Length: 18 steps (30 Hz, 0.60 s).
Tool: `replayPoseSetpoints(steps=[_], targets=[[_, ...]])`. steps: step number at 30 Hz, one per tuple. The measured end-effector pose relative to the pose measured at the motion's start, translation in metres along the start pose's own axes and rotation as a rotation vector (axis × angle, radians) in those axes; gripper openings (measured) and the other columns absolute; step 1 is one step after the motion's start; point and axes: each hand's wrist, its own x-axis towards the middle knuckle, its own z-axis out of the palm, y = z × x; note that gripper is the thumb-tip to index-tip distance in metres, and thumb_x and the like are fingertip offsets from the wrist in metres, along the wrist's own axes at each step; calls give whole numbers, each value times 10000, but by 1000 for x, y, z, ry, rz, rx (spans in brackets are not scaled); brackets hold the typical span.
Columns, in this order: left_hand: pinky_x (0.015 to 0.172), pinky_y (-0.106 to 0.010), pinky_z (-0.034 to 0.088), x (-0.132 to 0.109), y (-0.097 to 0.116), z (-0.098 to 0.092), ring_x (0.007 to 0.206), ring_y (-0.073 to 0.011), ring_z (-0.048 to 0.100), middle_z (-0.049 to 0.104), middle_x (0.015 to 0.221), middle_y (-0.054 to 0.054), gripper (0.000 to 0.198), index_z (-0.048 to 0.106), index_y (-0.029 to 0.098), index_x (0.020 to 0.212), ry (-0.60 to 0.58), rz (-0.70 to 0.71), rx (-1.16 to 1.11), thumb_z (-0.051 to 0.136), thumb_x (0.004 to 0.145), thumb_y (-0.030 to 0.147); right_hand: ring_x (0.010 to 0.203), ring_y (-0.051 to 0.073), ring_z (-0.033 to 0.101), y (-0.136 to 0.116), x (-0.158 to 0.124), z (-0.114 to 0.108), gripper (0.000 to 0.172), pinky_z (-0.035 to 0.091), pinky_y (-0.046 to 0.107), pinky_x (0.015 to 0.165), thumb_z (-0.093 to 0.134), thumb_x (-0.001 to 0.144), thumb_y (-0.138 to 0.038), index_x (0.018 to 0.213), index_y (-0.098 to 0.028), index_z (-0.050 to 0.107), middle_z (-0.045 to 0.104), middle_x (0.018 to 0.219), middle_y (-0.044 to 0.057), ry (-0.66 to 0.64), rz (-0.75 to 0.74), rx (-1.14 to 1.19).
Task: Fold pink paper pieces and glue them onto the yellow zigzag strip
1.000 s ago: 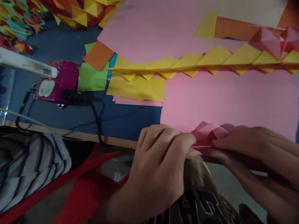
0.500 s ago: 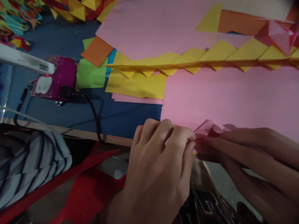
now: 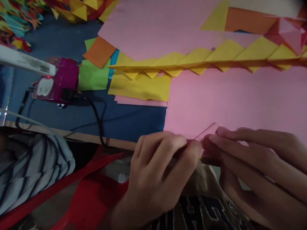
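Observation:
At the table's near edge, a small folded piece of pink paper (image 3: pixel 208 130) lies over large pink sheets (image 3: pixel 240 95), partly hidden by my fingers. My left hand (image 3: pixel 163 166) has its fingers curled, thumb and forefinger tips at the left end of the folded paper. From the right, my right hand (image 3: pixel 254 156) pinches the other end of it between thumb and fingers. Beyond both hands runs a long strip of overlapping yellow folded paper (image 3: pixel 192 64), lying across the pink sheets.
A purple box (image 3: pixel 59 75) with a white stick and a black cable (image 3: pixel 96 115) stands left. Green paper (image 3: pixel 93 76), orange paper (image 3: pixel 100 52) and yellow paper (image 3: pixel 141 86) lie beside it. Folded paper pieces (image 3: pixel 79 9) are piled behind. A striped sleeve (image 3: pixel 33 169) shows lower left.
My left hand's fingers have shifted and its thumb now lies more toward the folded paper. My right fingers have opened slightly and moved along the paper's edge. The pink fold looks flatter.

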Motion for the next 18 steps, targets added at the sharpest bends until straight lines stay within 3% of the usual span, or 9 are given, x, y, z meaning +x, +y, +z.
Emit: replayPoseSetpoints(steps=[2, 4, 9, 18], targets=[[849, -378, 588, -10, -6, -3, 1045, -198, 698, 797, 1079, -9, 199, 798, 220, 1199, 37, 138, 91, 757, 1015, 159, 1320, 362, 657, 2, -1, 2, 466, 560, 555, 1090, 776, 936, -98, 1398, -101, 716, 701, 1493, 44, 9, -36, -49], [902, -372, 622, -20, -11, -7, 1104, -204, 724, 816, 1143, -6, 273, 797, 222, 1232, 18, 189, 176, 813, 971, 142, 1327, 365, 658, 4, -3, 2, 508, 571, 570, 1078, 793, 932, -130, 1430, -109, 696, 694, 1506, 32, -13, -54, -85], [945, -383, 628, -35, -16, -3, 1112, -191, 724, 807, 1194, 20, 279, 800, 273, 1241, 73, 240, 279, 838, 971, 216, 1321, 379, 677, 6, -5, 4, 506, 573, 609, 1064, 778, 947, -158, 1446, -203, 701, 715, 1477, 14, -11, -26, -85], [822, -418, 588, -32, -23, 22, 938, -212, 716, 816, 1098, -36, 172, 842, 238, 1131, 279, 259, 241, 785, 972, 206, 1341, 355, 671, 9, -7, 1, 493, 580, 582, 1073, 769, 968, -133, 1454, -152, 684, 680, 1524, 36, -12, -111, -107]])
